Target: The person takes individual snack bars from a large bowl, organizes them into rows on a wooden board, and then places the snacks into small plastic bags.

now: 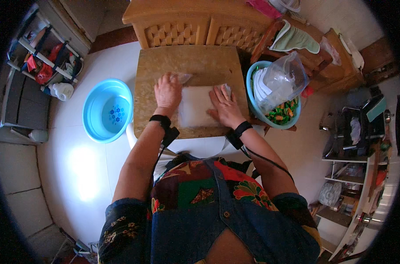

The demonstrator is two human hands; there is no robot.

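A white rectangular sheet or flat packet (196, 107), seemingly in clear plastic, lies on a small wooden table (186, 59). My right hand (225, 107) rests palm down on its right side, fingers spread, with a crumpled bit of clear plastic (227, 88) by the fingertips. Over the upper left corner is my left hand (168, 92), slightly blurred, its fingers bent. Clear plastic film (182, 78) sticks out beside those fingers; whether they pinch it is hidden. Each wrist wears a black strap with a small device.
Left of the table, a light blue basin (110, 115) with a flower print stands on the floor. At the right, another blue basin (253, 95) holds green-wrapped pieces (282, 112), white sheets (261, 85) and a clear plastic bag (286, 79). A carved wooden bench (173, 33) borders the far side.
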